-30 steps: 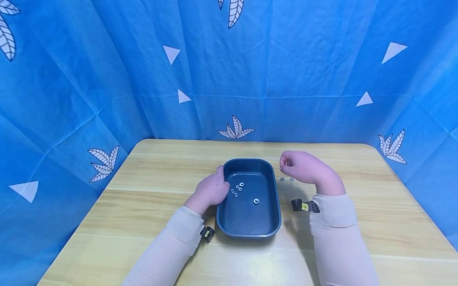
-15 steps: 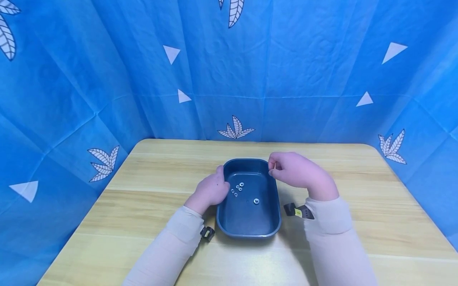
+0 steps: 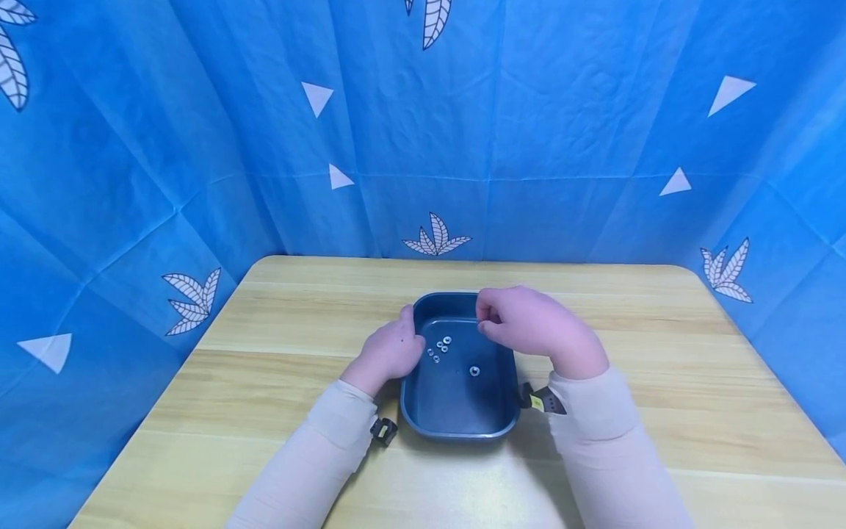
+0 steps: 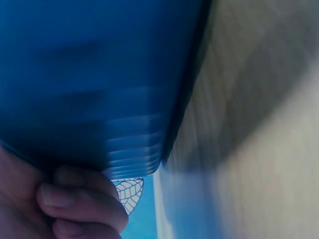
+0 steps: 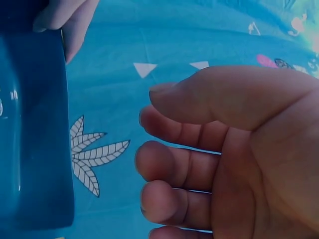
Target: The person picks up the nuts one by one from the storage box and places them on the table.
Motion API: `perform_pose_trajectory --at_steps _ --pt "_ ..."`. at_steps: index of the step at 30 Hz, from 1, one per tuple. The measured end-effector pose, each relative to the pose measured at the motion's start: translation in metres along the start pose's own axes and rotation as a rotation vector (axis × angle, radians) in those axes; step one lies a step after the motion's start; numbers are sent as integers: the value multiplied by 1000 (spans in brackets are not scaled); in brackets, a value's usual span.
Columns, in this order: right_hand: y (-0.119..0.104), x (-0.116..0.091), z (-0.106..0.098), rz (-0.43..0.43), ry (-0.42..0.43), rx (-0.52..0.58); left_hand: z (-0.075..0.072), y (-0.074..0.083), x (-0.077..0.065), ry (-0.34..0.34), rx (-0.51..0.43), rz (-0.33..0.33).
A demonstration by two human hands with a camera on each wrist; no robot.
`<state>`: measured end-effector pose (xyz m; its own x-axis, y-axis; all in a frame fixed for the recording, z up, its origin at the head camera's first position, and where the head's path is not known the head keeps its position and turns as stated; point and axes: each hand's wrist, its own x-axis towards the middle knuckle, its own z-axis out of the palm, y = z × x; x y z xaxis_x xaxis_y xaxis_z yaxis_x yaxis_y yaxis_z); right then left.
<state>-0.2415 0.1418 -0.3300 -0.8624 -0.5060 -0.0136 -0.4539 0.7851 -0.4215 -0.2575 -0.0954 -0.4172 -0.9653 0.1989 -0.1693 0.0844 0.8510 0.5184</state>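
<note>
A dark blue rectangular tray [image 3: 456,411] stands on the table. My left hand [image 3: 390,349] grips its left rim, thumb on the inner side; the left wrist view shows curled fingers [image 4: 84,201] against the outer wall. Several small ring-shaped metal nuts [image 3: 444,349] lie loosely grouped in the tray's left part, and a larger nut [image 3: 474,372] lies apart, right of the middle. My right hand [image 3: 538,330] hovers above the tray's far right rim. Its thumb and index fingertip come together in the right wrist view [image 5: 154,97]; whether something small sits between them is hidden.
The light wooden table [image 3: 700,382] extends on all sides of the tray. Blue curtain fabric [image 3: 562,147] with leaf and triangle prints hangs behind it and at both sides. My right hand covers part of the table beside the tray.
My right hand has moved left from beside the tray to over its far right rim. Two small metal pieces on the table are now hidden behind it. My left hand stays put.
</note>
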Motion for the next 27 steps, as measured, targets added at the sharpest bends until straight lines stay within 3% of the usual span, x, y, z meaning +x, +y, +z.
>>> perform_pose_trajectory --at_steps 18,27 --pt "-18 16 21 36 -105 -71 0 0 0 -11 -10 -17" --pt "-18 21 32 114 -203 -129 0 0 1 -11 2 -5"
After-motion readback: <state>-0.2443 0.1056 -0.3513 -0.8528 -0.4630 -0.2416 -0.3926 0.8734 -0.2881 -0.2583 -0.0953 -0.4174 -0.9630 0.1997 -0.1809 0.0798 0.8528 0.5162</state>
